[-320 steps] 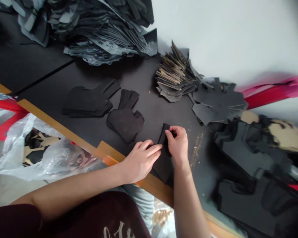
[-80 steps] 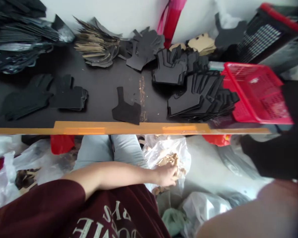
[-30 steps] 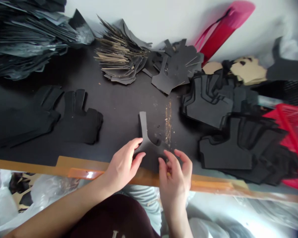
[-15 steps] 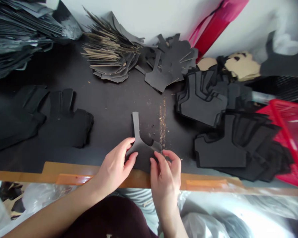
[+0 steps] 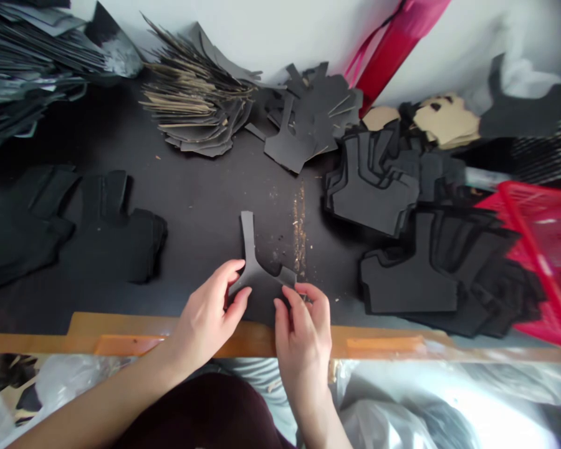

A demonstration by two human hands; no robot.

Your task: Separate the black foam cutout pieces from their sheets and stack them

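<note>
A dark grey cut-out sheet piece (image 5: 258, 282) with a narrow upright strip is held over the front edge of the dark table (image 5: 206, 193). My left hand (image 5: 215, 305) pinches its left side between thumb and fingers. On its right side, my right hand (image 5: 305, 321) grips the piece with thumb and fingertips, near a small curved tab. The lower part of the piece bends down towards me. Tan crumbs (image 5: 300, 227) lie on the table just beyond my right hand.
Black cut-out stacks lie at left (image 5: 115, 234) and right (image 5: 409, 280), with another stack (image 5: 371, 190) behind. Farther back are a fanned pile of brown-edged sheets (image 5: 196, 106) and loose grey pieces (image 5: 308, 118). A red basket (image 5: 537, 249) stands at right; orange-brown tape (image 5: 135, 324) covers the front edge.
The view has shifted slightly, moving everything a little to the left. Both hands keep hold of the cut-out piece, and its right tab shows a bit more.
</note>
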